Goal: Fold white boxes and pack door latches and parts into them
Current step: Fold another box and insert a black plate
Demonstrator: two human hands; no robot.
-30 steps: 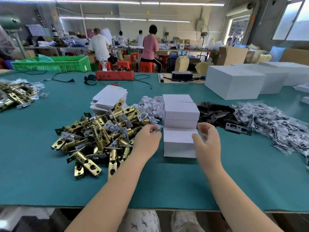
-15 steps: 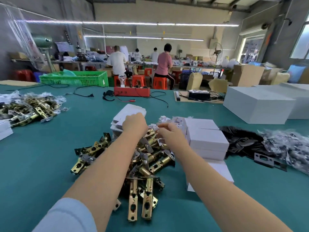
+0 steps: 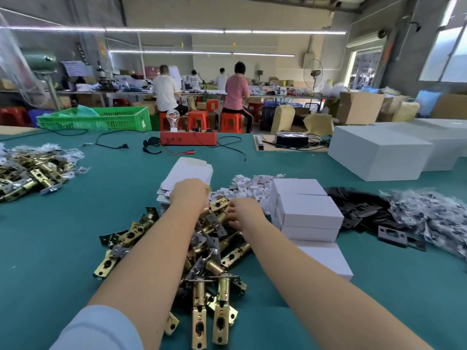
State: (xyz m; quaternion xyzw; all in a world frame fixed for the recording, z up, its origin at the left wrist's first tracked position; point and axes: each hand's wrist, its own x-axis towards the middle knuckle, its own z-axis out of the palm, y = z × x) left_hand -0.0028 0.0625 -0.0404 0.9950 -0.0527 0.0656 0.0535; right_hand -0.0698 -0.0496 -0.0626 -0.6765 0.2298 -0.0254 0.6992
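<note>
A heap of brass door latches [image 3: 202, 251] lies on the green table in front of me. Behind it is a stack of flat, unfolded white boxes [image 3: 188, 170]. My left hand [image 3: 188, 195] reaches over the heap to the near edge of that stack, and its fingers are hidden behind the back of the hand. My right hand [image 3: 246, 213] is just to its right, fingers curled down among the top latches. I cannot see what they hold. Folded white boxes [image 3: 309, 210] are stacked to the right, with one more [image 3: 326, 258] lying in front of them. Small white parts [image 3: 252, 185] are piled behind.
Black strike plates [image 3: 366, 213] and bagged parts [image 3: 429, 218] lie at the right. Large white cartons [image 3: 379, 152] stand at the back right. A second latch pile [image 3: 32, 173] is at the far left. A red tester box [image 3: 188, 137], cables and a green crate [image 3: 98, 118] are at the back. Several people work beyond.
Both hands left the folded box near me and reached forward. The left went to the flat box stack. The right went to the small white parts, then shifted onto the latches.
</note>
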